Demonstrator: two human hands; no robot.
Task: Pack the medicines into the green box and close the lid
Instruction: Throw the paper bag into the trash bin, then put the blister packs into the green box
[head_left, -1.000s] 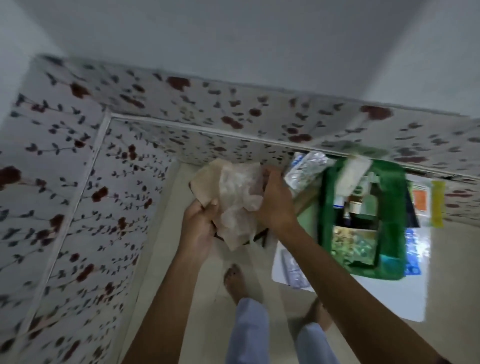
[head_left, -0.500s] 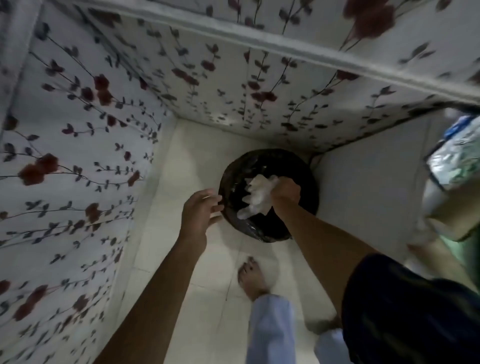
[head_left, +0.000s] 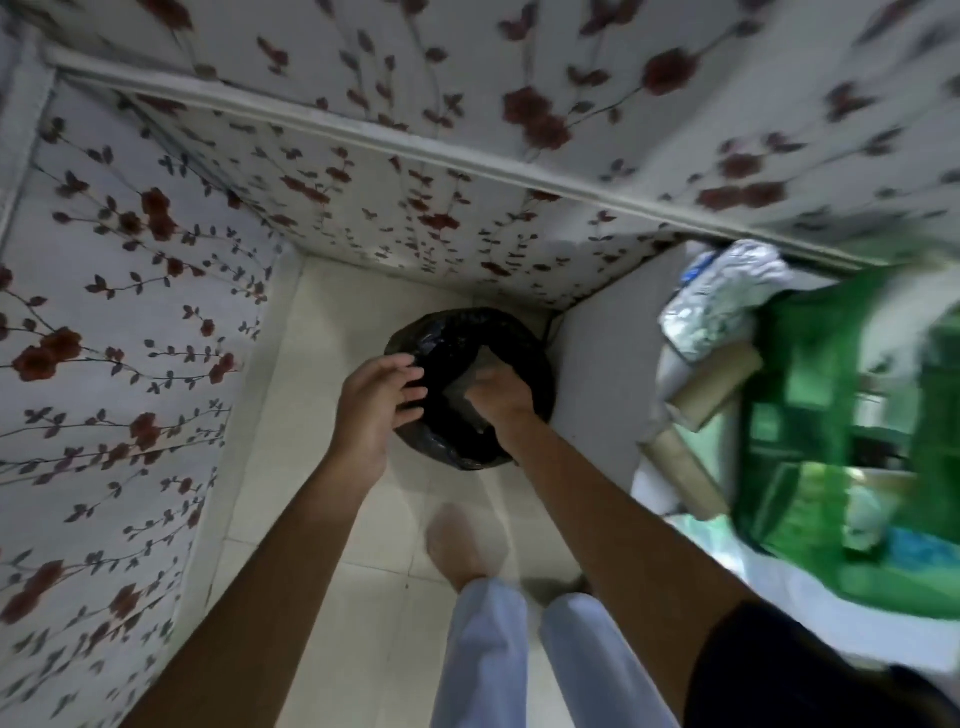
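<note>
Nearest the camera, at the bottom centre of the frame, your pale trouser legs (head_left: 483, 660) and one bare foot (head_left: 460, 543) stand on the cream tiled floor (head_left: 332, 441); a dark sleeve (head_left: 779, 670) covers your right upper arm at lower right. Both forearms reach forward to a bin lined with a black bag (head_left: 519, 338) in the floor corner at centre frame. Your left hand (head_left: 371, 410) rests at the bin's left rim, its fingers (head_left: 408, 387) loosely curled over the black liner and gripping nothing that can be seen. Your right hand (head_left: 496, 397) is lowered into the bin's mouth, fingers bent downward against a greyish crumpled sheet (head_left: 462, 392); whether they grip it cannot be told. To the right, on the white tabletop (head_left: 831, 597), the green box (head_left: 810, 431) lies open and blurred, with unclear packets inside. Beside its left edge lie brown cardboard tubes (head_left: 722, 387) and, above them, silver blister packs (head_left: 722, 306) at the upper right. Farthest back, floral-patterned wall panels (head_left: 130, 322) fill the left and top of the frame.
</note>
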